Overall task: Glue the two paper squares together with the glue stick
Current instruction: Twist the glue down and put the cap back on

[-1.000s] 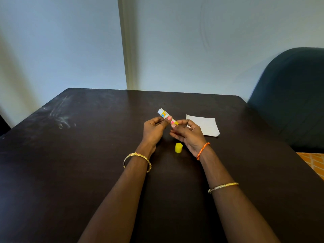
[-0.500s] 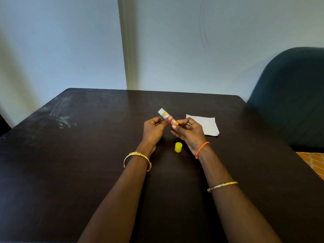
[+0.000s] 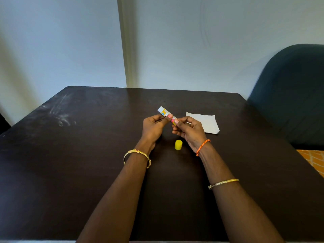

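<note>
An uncapped glue stick [image 3: 164, 112], white with a yellow and blue label, is held tilted above the middle of the dark table [image 3: 70, 163]. My left hand [image 3: 154, 127] pinches its middle. My right hand [image 3: 190, 131] pinches its lower yellow end between thumb and fingers. The stick's yellow cap [image 3: 178, 145] stands on the table below my hands. White paper squares [image 3: 207, 122] lie flat just right of my right hand, seemingly stacked; I cannot tell the two apart.
A dark teal chair [image 3: 291, 95] stands at the table's right side. Pale walls rise behind the far table edge. Scuff marks [image 3: 60, 116] show on the left of the tabletop.
Both hands stay almost in place on the glue stick. My right fingers have shifted slightly around its lower end, and that hand has moved a little closer to my left.
</note>
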